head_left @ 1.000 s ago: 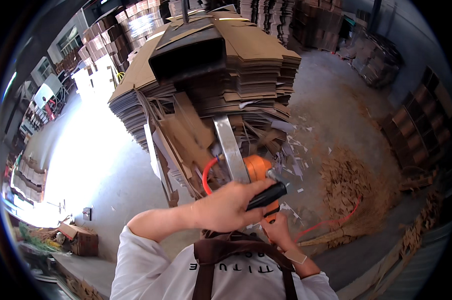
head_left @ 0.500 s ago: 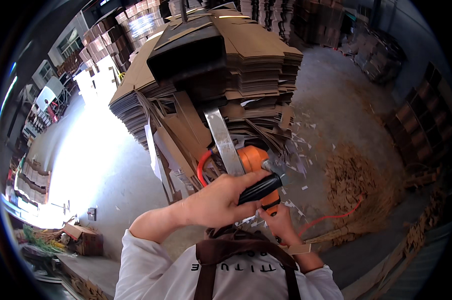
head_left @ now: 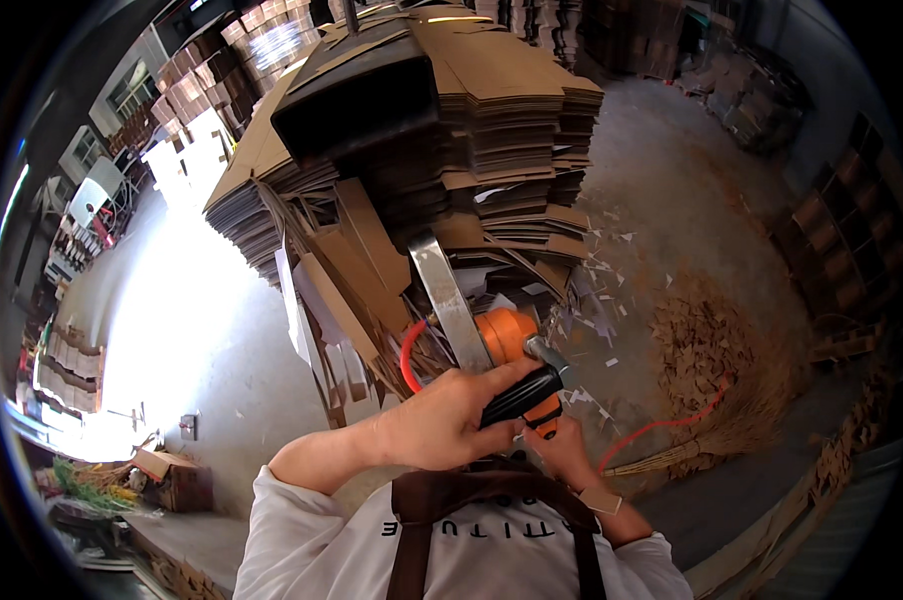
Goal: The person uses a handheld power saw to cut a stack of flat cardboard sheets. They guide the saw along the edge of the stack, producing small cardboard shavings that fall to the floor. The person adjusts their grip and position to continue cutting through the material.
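Note:
An orange air-powered tool (head_left: pixel 502 335) with a flat metal bar (head_left: pixel 447 305) is in front of my body, the bar pointing toward the cardboard stack (head_left: pixel 502 85). My left hand (head_left: pixel 437 420) is closed around its black side handle (head_left: pixel 520 398). My right hand (head_left: pixel 564 452) grips the lower end of the orange body, its fingers partly hidden behind the tool. A short red hose (head_left: pixel 408 358) curves beside the bar. Torn cardboard strips (head_left: pixel 362 240) hang from the stack's near side. Whether the bar's tip touches the stack, I cannot tell.
A dark hollow beam (head_left: pixel 357 105) juts toward me over the stack. Paper scraps (head_left: pixel 602 270) litter the floor at right, near a scrap heap (head_left: pixel 697 350) and straw broom (head_left: pixel 712 455). Another red hose (head_left: pixel 662 424) trails there. A cardboard box (head_left: pixel 172 480) stands at left.
The tool and its bar have drawn back slightly toward me, away from the stack. Both hands keep their grip. The view has shifted a little.

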{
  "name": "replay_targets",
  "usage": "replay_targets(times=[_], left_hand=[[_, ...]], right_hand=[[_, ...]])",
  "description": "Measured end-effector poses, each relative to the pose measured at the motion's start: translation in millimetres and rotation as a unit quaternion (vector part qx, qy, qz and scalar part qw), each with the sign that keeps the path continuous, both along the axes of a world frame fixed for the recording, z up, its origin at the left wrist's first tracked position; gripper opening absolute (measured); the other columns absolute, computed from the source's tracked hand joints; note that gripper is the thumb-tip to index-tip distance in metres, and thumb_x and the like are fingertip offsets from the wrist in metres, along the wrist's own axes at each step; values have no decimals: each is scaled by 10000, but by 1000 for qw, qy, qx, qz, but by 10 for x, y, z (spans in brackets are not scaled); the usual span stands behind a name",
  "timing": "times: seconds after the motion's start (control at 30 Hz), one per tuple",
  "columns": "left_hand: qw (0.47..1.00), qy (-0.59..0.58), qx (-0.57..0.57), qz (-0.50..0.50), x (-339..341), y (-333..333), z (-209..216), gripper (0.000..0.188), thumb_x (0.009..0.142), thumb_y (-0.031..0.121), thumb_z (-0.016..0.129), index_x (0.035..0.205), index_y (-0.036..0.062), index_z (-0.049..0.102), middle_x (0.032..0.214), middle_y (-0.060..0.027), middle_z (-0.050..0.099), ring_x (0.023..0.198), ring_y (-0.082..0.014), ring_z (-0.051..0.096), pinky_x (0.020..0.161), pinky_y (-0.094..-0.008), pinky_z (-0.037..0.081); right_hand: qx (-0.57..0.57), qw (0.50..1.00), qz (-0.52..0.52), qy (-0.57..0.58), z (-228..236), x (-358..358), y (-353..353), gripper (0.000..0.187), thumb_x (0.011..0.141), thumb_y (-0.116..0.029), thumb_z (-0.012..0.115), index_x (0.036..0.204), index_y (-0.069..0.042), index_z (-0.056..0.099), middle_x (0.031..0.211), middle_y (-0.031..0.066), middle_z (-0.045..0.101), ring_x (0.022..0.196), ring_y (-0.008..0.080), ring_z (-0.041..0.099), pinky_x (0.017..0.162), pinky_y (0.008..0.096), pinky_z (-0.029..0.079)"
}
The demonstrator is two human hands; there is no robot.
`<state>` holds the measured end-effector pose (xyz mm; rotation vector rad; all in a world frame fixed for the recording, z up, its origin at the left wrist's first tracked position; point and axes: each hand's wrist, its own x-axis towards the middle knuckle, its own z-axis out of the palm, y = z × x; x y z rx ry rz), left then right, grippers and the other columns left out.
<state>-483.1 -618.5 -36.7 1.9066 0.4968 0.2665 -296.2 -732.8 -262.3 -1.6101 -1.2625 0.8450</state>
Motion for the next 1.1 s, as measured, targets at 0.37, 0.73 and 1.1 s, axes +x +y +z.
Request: replay_targets(times=[0.37, 0.73, 1.1], left_hand=[[1000, 3, 0, -4, 80, 84, 62, 523, 866, 50, 603, 1364, 4, 449, 752, -133, 677, 638, -224, 676, 641, -326, 520], [1000, 9, -6, 6, 35, 4, -103, 593, 838, 70, 625, 1395, 22, 429, 763, -173, 662, 619, -277, 652, 625, -344, 506], [994, 80, -72, 2, 52, 27, -239, 587, 861, 80, 618, 1409, 19, 418, 850, -167, 679, 676, -243, 673, 658, -329, 512]], right_hand=[[-11, 998, -27, 50, -15, 37, 188, 281, 763, -167, 773, 940, 7, 642, 772, 125, 690, 718, 253, 697, 654, 356, 530], [15, 999, -29, 27, -146, 22, 65, 323, 729, -145, 776, 982, -2, 635, 791, 137, 692, 744, 287, 706, 667, 373, 537], [-19, 999, -19, 29, -319, 16, -98, 347, 728, -147, 769, 1022, -15, 640, 819, 147, 698, 762, 300, 705, 680, 377, 540]])
